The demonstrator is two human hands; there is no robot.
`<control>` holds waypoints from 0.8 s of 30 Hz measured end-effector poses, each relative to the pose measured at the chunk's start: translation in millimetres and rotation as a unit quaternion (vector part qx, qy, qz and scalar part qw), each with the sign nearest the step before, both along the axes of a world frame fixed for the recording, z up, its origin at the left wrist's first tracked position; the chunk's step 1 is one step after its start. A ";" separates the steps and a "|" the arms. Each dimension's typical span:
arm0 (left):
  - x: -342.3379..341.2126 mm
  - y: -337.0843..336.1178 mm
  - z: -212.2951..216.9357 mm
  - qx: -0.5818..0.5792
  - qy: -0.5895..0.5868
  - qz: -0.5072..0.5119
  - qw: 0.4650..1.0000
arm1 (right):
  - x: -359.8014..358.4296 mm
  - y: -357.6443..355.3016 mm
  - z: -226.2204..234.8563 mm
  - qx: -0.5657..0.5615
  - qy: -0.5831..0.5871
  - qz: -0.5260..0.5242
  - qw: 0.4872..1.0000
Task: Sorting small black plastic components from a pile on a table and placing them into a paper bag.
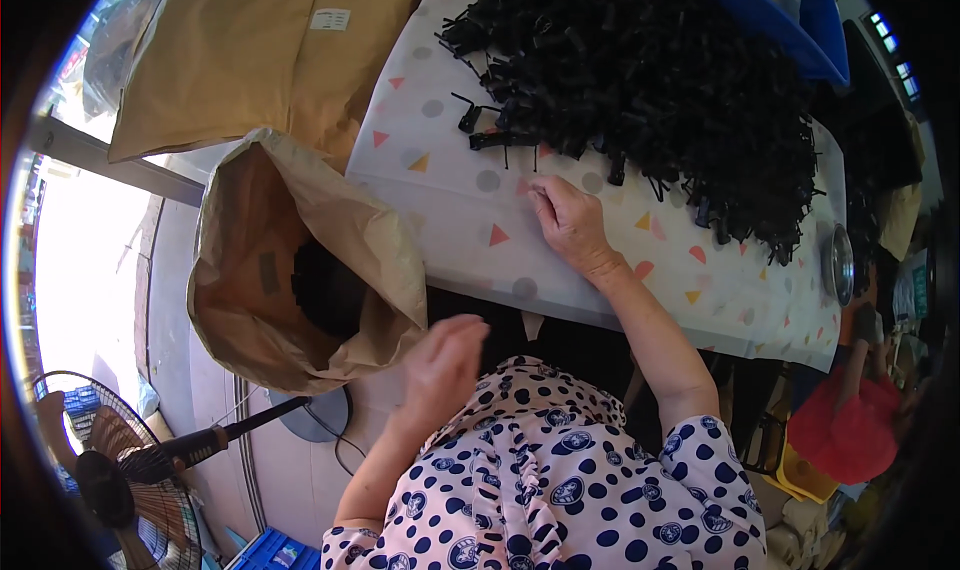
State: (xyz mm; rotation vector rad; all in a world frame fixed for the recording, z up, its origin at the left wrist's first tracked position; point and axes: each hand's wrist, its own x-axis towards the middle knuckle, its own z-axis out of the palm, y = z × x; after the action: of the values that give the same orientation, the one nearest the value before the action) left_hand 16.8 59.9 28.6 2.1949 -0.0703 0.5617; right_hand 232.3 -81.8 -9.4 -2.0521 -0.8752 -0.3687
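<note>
A big heap of small black plastic parts (640,80) with thin prongs covers the far side of the table. Below its near left edge, my right hand (572,222) rests over the tablecloth, fingers curled in; whatever they may hold is hidden. A few loose black parts (500,140) lie just beyond it. My left hand (445,363) is lower and to the left, beside the rim of an upright brown paper sack (390,240). Motion smears its fingers, so their pose is unclear. Inside the sack, a dark mass of black parts (328,288) shows.
A white tablecloth (460,220) with coloured shapes covers the table. Full brown sacks (240,60) lie at the far left, and a blue bin (820,30) stands at the far right. A fan (110,480) stands near left. A metal bowl (842,265) sits at the table's right edge.
</note>
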 end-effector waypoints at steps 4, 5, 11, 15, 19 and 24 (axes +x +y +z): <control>25.1 -25.8 -18.6 0.016 0.001 -0.112 0.994 | -2.2 7.6 6.8 -0.017 -0.027 0.025 0.999; 29.3 -27.9 -20.9 0.001 0.003 -0.119 0.993 | 0.0 8.4 11.0 -0.054 -0.055 0.030 0.997; 41.0 -10.3 -32.1 -0.011 0.053 -0.107 0.993 | 29.3 29.9 37.3 -0.310 -0.178 0.077 0.931; 37.8 -6.5 -40.8 0.011 0.112 -0.147 0.983 | 47.9 42.8 36.2 -0.399 -0.165 0.130 0.893; 37.5 -10.0 -44.4 -0.009 0.108 -0.183 0.977 | 54.5 43.1 43.4 -0.395 -0.169 0.150 0.890; 35.1 -9.3 -44.6 -0.042 0.106 -0.216 0.970 | 17.1 41.8 65.5 -0.178 -0.138 0.121 0.967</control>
State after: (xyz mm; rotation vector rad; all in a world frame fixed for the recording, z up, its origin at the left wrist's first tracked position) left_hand 51.9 50.6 -16.0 2.0576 -0.3930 0.0833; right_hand 249.4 -40.0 56.1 -2.2128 -1.4350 -0.3891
